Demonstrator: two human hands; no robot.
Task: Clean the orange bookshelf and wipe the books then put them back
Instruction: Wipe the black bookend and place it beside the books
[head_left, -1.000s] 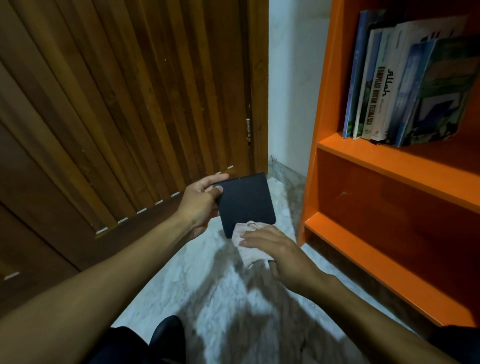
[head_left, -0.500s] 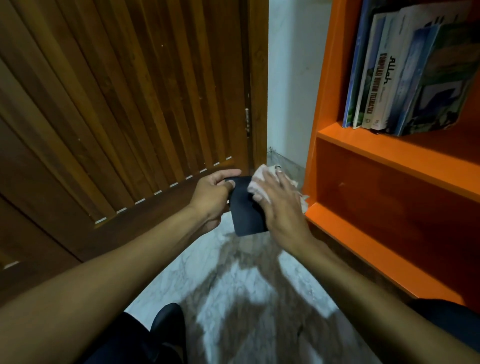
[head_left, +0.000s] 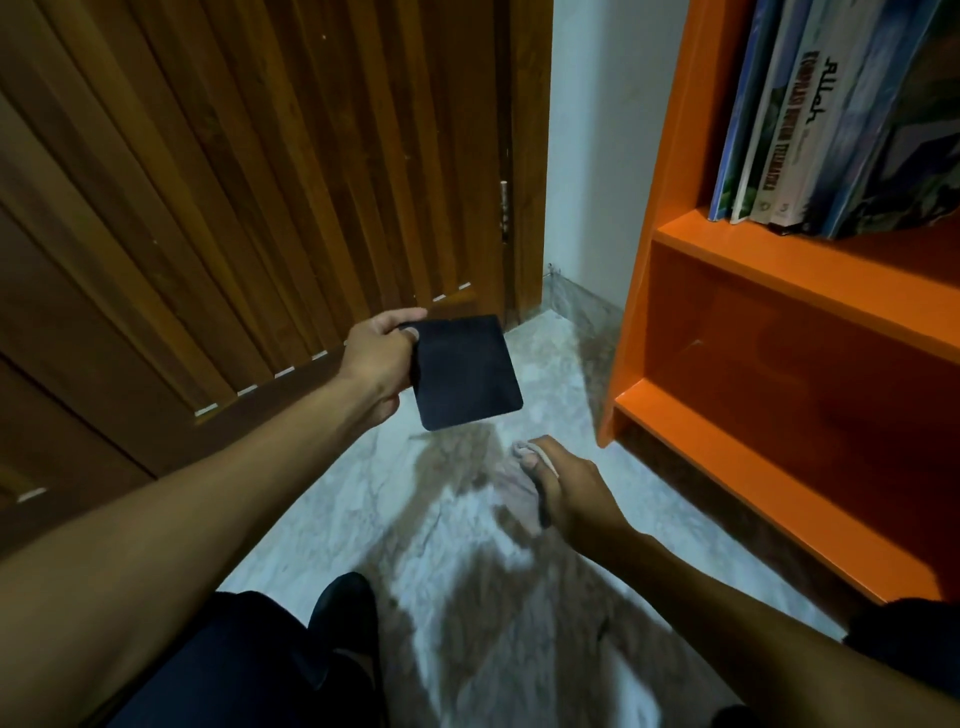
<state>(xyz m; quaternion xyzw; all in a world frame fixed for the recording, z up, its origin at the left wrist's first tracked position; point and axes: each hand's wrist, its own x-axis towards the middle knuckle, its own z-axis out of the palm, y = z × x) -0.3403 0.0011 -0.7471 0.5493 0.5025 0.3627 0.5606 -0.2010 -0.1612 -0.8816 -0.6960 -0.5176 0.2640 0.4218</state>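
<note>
My left hand grips a small dark book by its left edge, held flat above the floor. Below and to the right, my right hand holds a pale cloth, apart from the book. The orange bookshelf stands at the right. Several books lean upright on its upper shelf. The two lower shelves hold nothing that I can see.
A slatted wooden door fills the left side. A white wall lies between door and shelf. The floor is pale marble. My dark-clothed knees are at the bottom edge.
My right hand with the cloth has come off the dark book and dropped down toward me. The left hand keeps holding the book in about the same place.
</note>
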